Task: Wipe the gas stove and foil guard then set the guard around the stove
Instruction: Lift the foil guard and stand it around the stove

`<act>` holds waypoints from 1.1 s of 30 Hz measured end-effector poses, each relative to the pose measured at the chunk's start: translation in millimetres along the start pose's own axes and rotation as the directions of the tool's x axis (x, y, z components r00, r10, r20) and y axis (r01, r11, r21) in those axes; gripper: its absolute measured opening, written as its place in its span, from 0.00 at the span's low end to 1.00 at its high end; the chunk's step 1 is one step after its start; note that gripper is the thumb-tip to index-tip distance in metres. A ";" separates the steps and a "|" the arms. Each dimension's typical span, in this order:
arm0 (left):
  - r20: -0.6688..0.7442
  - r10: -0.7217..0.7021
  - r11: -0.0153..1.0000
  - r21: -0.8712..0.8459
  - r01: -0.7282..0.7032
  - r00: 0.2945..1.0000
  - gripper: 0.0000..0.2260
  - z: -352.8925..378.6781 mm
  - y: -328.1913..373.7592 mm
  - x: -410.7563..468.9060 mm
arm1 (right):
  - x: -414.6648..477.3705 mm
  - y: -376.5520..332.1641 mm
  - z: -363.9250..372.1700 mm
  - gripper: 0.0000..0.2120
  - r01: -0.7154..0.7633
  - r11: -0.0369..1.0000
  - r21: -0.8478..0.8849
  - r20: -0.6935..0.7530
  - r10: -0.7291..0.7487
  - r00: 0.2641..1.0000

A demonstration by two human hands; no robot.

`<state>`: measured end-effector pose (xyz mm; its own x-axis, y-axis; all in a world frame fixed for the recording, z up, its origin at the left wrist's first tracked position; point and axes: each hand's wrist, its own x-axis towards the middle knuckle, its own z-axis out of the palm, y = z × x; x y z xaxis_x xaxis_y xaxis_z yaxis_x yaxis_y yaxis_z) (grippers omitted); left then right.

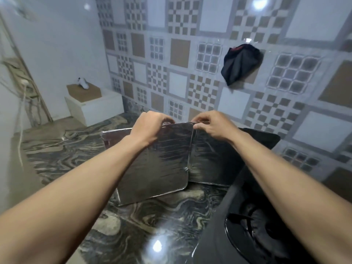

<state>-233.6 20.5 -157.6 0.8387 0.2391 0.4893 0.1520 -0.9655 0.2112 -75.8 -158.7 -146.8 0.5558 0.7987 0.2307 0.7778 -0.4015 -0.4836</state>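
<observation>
The foil guard [163, 161] is a set of shiny hinged panels standing upright on the marble counter [144, 221], left of the stove. My left hand [150, 124] pinches the top edge of the near left panel. My right hand [211, 124] pinches the top edge of the panel beside it, at the fold. The black gas stove [253, 227] sits at the lower right, with one burner and pan support showing under my right forearm. The guard's right panel stands just behind the stove's far left corner.
A dark cloth [240, 63] hangs on the patterned tile wall [179, 54] above the stove. A white block [93, 103] with a small white object on it sits at the counter's far left. Cables [21, 130] hang down the left wall.
</observation>
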 end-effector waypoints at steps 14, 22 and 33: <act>-0.274 -0.629 0.773 -0.123 0.622 0.727 0.28 46.8 57.8 4.5 | 7.9 8.2 -4.8 0.09 0.058 0.998 0.008 -0.099 -0.057 0.994; 0.030 -0.797 0.476 -0.584 0.658 0.603 0.49 48.7 68.1 17.7 | 9.4 18.6 -4.0 0.09 0.076 0.997 0.011 -0.122 -0.074 0.990; 0.111 -0.774 0.445 -0.604 0.661 0.623 0.40 33.1 78.6 28.3 | 8.1 43.1 -38.2 0.10 0.056 0.996 -0.063 -0.204 -0.068 0.977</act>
<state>-180.7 -52.1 -155.2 0.4626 0.8853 0.0474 0.3060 -0.2097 0.9287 -26.6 -186.7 -133.5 0.5497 0.7160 0.4303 0.8248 -0.3836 -0.4154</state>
